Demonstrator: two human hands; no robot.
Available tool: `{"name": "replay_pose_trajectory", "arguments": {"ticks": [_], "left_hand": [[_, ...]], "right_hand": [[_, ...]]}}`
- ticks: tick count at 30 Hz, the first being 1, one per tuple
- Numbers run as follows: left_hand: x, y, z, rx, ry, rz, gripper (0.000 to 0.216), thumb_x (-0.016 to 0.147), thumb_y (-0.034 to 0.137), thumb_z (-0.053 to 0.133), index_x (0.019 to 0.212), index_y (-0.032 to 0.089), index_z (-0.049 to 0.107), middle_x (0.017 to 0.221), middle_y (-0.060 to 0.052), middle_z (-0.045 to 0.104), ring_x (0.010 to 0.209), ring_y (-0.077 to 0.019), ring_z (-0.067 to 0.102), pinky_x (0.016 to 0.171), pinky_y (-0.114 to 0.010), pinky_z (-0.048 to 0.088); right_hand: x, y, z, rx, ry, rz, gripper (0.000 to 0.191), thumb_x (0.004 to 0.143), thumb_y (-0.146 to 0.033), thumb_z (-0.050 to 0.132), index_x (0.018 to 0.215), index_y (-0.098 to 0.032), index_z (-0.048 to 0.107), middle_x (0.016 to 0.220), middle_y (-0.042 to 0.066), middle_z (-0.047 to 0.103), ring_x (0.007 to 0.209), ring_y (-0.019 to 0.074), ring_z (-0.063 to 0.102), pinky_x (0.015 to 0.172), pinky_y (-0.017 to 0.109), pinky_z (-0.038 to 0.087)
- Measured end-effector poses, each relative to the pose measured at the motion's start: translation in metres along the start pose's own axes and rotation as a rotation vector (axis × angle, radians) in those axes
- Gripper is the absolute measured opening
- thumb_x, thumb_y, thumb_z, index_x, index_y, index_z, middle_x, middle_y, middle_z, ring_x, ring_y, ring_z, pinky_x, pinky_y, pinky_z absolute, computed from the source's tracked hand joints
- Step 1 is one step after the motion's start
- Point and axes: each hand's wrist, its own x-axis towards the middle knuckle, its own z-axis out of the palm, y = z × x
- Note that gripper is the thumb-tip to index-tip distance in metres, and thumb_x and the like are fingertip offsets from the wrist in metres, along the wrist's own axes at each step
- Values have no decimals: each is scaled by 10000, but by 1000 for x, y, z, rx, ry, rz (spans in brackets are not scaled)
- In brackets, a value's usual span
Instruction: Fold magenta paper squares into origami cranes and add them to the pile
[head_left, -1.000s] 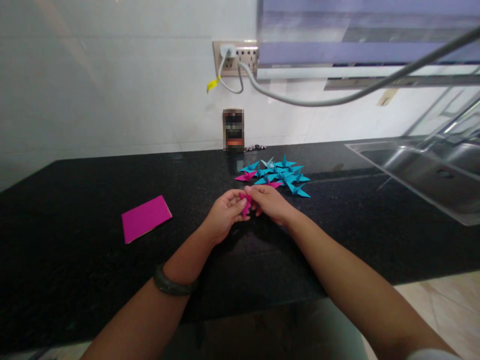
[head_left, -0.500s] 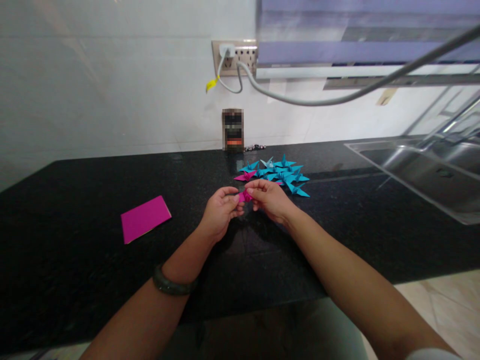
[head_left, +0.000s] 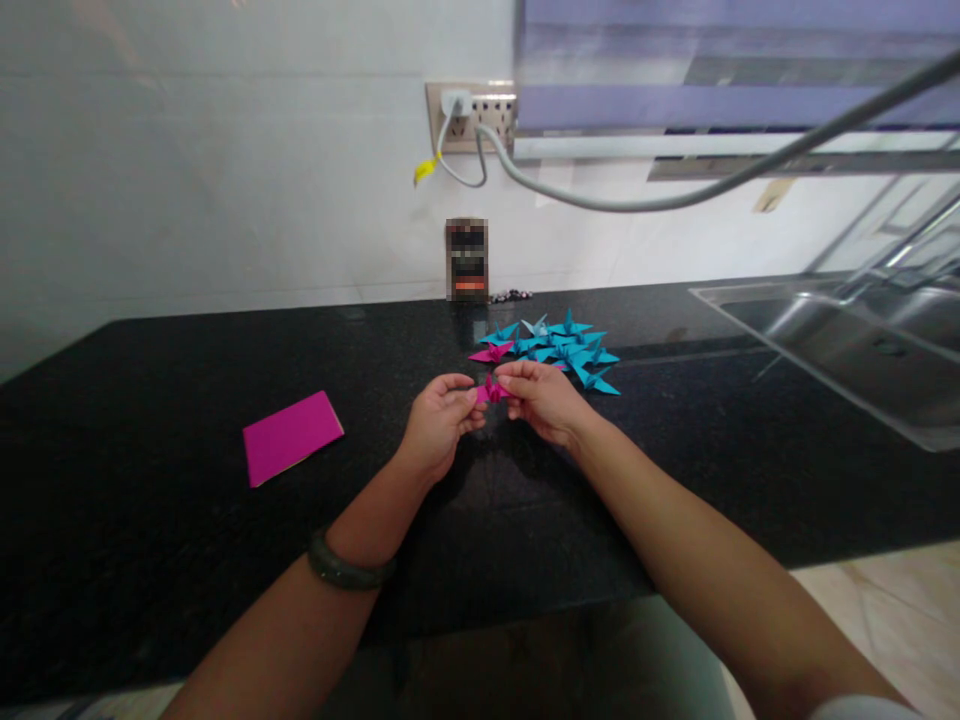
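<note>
Between my two hands a small pink paper crane [head_left: 493,391] is held just above the counter. My left hand [head_left: 444,420] pinches its left side between thumb and fingers. On its right side, my right hand [head_left: 541,398] grips it the same way. Just beyond my fingers lies a finished-looking pink crane [head_left: 493,353], beside a cluster of several blue paper cranes [head_left: 564,346]. A pale blue crane [head_left: 535,325] sits at the back of that cluster. Off to the left rests a stack of pink paper [head_left: 292,440].
The black countertop [head_left: 165,400] runs along a tiled wall. A phone [head_left: 466,260] leans there with its picture blurred, near a string of beads [head_left: 513,295]. A metal sink [head_left: 862,350] is at the right. A grey cable [head_left: 637,205] hangs from the wall socket [head_left: 491,120].
My right hand has shifted slightly to the right, so more of the pink crane's middle shows between my fingers. Both hands keep their hold on it.
</note>
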Motion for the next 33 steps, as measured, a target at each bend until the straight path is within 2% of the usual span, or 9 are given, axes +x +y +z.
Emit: {"name": "replay_pose_trajectory", "arguments": {"ticks": [11, 33], "left_hand": [[0, 0, 0, -3, 11, 2, 310, 581, 197, 692, 816, 154, 495, 552, 21, 594, 469, -72, 522, 494, -202, 448], [2, -3, -1, -8, 3, 12, 286, 597, 187, 677, 817, 145, 501, 556, 13, 599, 473, -75, 532, 485, -196, 452]], "right_hand": [[0, -2, -1, 59, 11, 66, 117, 665, -97, 617, 759, -138, 560, 474, -64, 491, 375, 39, 421, 347, 153, 413], [-2, -6, 0, 114, 27, 94, 108, 712, -29, 537, 756, -125, 559, 473, -54, 514, 339, 37, 419, 322, 142, 415]]}}
